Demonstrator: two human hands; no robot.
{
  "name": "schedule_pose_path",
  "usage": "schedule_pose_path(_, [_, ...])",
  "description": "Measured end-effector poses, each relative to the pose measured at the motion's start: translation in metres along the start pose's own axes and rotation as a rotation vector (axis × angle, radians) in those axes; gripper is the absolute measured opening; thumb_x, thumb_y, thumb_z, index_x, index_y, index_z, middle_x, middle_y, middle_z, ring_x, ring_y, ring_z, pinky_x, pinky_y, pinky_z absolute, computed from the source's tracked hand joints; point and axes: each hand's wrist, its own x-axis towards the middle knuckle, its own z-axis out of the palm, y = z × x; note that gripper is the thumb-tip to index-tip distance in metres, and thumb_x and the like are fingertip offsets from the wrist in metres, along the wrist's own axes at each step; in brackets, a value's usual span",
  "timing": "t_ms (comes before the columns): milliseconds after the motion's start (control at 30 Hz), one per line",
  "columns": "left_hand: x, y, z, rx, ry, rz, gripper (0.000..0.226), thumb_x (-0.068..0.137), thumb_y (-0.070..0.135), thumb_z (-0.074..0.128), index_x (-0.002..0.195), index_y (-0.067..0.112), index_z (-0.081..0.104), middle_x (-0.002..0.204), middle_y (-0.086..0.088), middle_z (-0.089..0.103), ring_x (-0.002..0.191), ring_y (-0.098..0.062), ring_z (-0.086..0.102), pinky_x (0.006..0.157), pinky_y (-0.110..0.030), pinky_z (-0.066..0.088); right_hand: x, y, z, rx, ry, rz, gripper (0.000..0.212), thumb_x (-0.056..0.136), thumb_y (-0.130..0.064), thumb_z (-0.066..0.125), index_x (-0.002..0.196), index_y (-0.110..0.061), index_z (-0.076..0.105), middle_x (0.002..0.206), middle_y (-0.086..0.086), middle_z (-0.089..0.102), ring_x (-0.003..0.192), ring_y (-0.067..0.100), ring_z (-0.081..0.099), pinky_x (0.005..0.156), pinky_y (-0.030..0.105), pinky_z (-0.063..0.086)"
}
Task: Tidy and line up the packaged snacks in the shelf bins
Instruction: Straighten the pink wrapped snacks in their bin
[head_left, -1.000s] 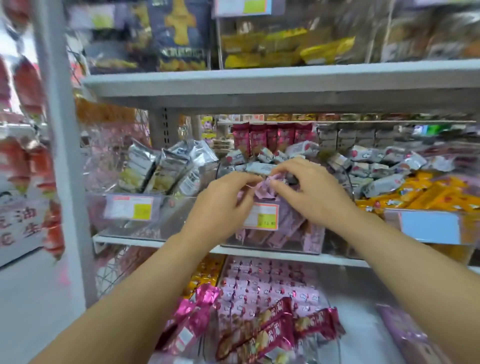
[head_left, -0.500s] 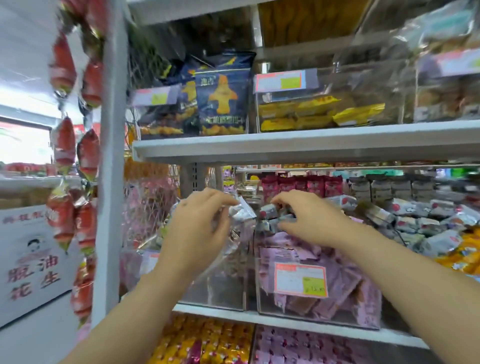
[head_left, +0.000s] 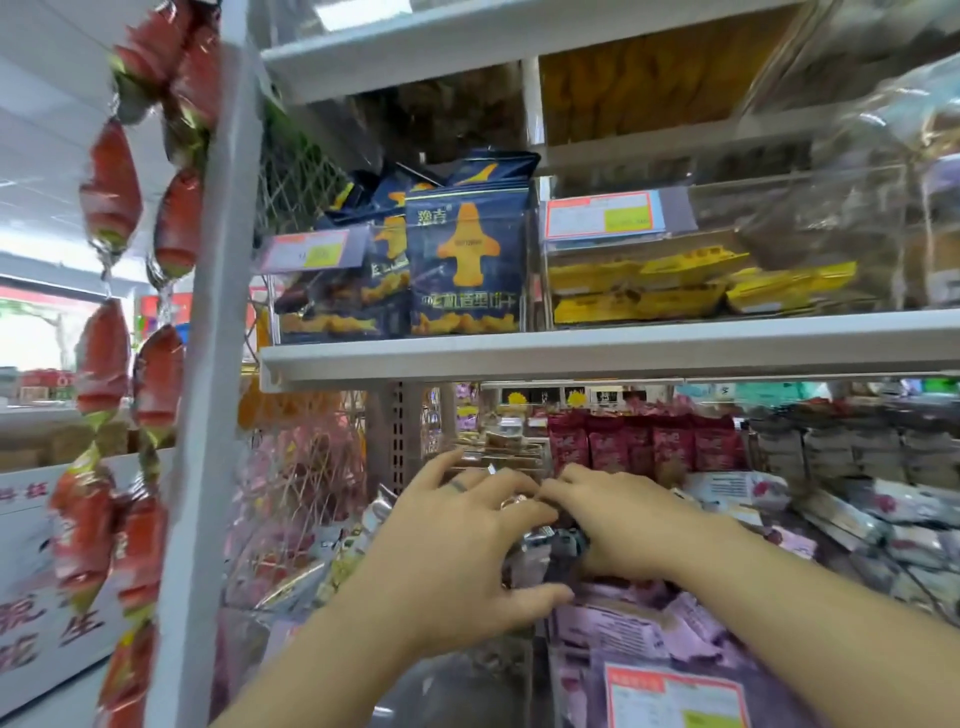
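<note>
Both hands meet over the middle shelf's clear bins (head_left: 530, 670), at the divider between two compartments. The left hand (head_left: 467, 545) has its fingers (head_left: 483, 480) spread and curved, with the thumb reaching underneath, so it clasps a cluster of small silver packets (head_left: 545, 543) between thumb and forefinger. The right hand (head_left: 628, 525) lies just beside it, its bent fingertips touching the left hand's and coming down on the same cluster. Its thumb is hidden, so I cannot tell whether it grips or only presses.

The packets are shiny, crinkled and foil-like with dark patches, and they lie jumbled rather than in rows. Their print is too blurred to read. In the compartment below the right wrist, lilac packets (head_left: 675, 623) lie heaped at angles behind an orange-edged price label (head_left: 675, 696). Further back, dark red bags (head_left: 639, 447) stand upright side by side.

On the shelf above, navy bags (head_left: 465, 265) printed with a yellow aeroplane shape stand upright, beside flat yellow packs (head_left: 675, 286) in another clear bin. Strips of red packets (head_left: 109, 192) hang by the shelf post (head_left: 218, 364).
</note>
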Motion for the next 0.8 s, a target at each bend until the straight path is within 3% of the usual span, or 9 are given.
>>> schedule_pose_path(167, [-0.006, -0.001, 0.004, 0.074, 0.081, -0.093, 0.034, 0.077, 0.052, 0.048, 0.094, 0.033, 0.070, 0.096, 0.013, 0.068, 0.082, -0.013, 0.066, 0.105, -0.051, 0.037, 0.002, -0.001, 0.004, 0.056, 0.028, 0.030, 0.052, 0.081, -0.021, 0.063, 0.128, -0.027, 0.041, 0.116, 0.003, 0.048, 0.104, 0.029, 0.054, 0.083, 0.046, 0.050])
schedule_pose_path(367, [-0.011, -0.017, 0.002, 0.190, 0.201, -0.248, 0.028, 0.081, 0.039, 0.049, 0.093, 0.028, 0.072, 0.097, 0.011, 0.070, 0.098, -0.019, 0.064, 0.106, -0.053, 0.027, -0.004, 0.002, -0.002, 0.189, 0.121, 0.092, 0.049, 0.078, -0.018, 0.067, 0.122, -0.023, 0.048, 0.115, 0.001, 0.051, 0.097, 0.021, 0.055, 0.080, 0.038, 0.053])
schedule_pose_path(500, [-0.009, -0.027, 0.003, 0.261, 0.268, -0.337, 0.013, 0.077, 0.030, 0.072, 0.090, 0.028, 0.074, 0.096, 0.008, 0.071, 0.107, -0.026, 0.063, 0.104, -0.060, 0.029, -0.011, 0.000, -0.015, 0.266, 0.263, 0.096, 0.035, 0.080, -0.016, 0.065, 0.109, -0.027, 0.050, 0.112, -0.004, 0.049, 0.089, 0.017, 0.054, 0.074, 0.034, 0.051])
schedule_pose_path(700, [-0.013, -0.052, 0.010, 0.322, 0.171, -0.453, 0.038, 0.048, 0.010, 0.091, 0.078, 0.024, 0.073, 0.099, 0.001, 0.071, 0.108, -0.033, 0.061, 0.093, -0.073, 0.034, -0.012, -0.026, -0.025, 0.244, 0.461, -0.110, 0.036, 0.084, -0.005, 0.057, 0.113, -0.023, 0.048, 0.127, -0.008, 0.041, 0.092, 0.024, 0.057, 0.072, 0.039, 0.050])
schedule_pose_path(800, [-0.023, -0.071, 0.013, 0.340, 0.222, -0.517, 0.016, 0.070, 0.019, 0.080, 0.085, 0.022, 0.074, 0.101, 0.000, 0.071, 0.106, -0.032, 0.063, 0.090, -0.074, 0.035, 0.003, -0.039, -0.024, 0.208, 0.394, -0.193, 0.037, 0.085, -0.005, 0.055, 0.117, -0.022, 0.047, 0.132, -0.008, 0.039, 0.093, 0.025, 0.056, 0.072, 0.040, 0.050])
